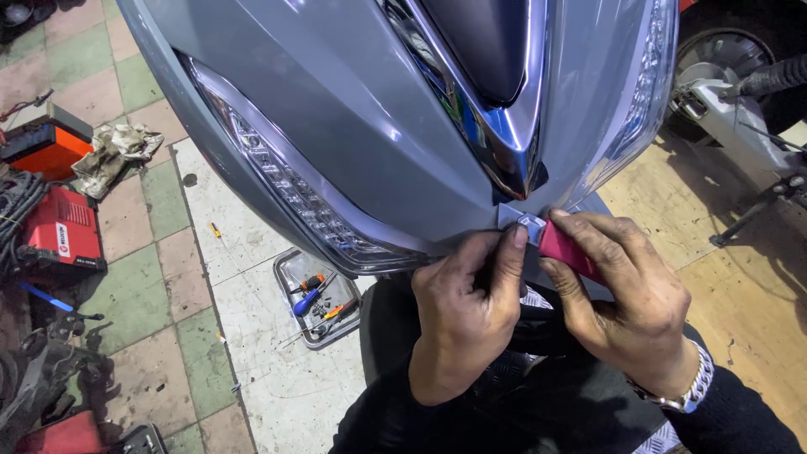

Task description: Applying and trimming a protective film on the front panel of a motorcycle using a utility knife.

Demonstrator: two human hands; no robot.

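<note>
I am working at the lower tip of the grey scooter front panel (361, 109), where the chrome trim (504, 143) comes to a point. My right hand (626, 303) is holding a magenta-handled tool (565, 249), its fingers wrapped closed round the handle, with the tool's head against a small pale tab (523, 222) just below the trim point. My left hand (466, 311) is bracing beside it, the forefinger tip pressing against the same tab; the other fingers are curled, holding nothing that I can see. The panel is seated on the scooter, so I am judging the fitting at this point as under way, not finished. A metal tray (290, 273) of screwdrivers is lying on the tiled floor (277, 387), well apart from my hands.
</note>
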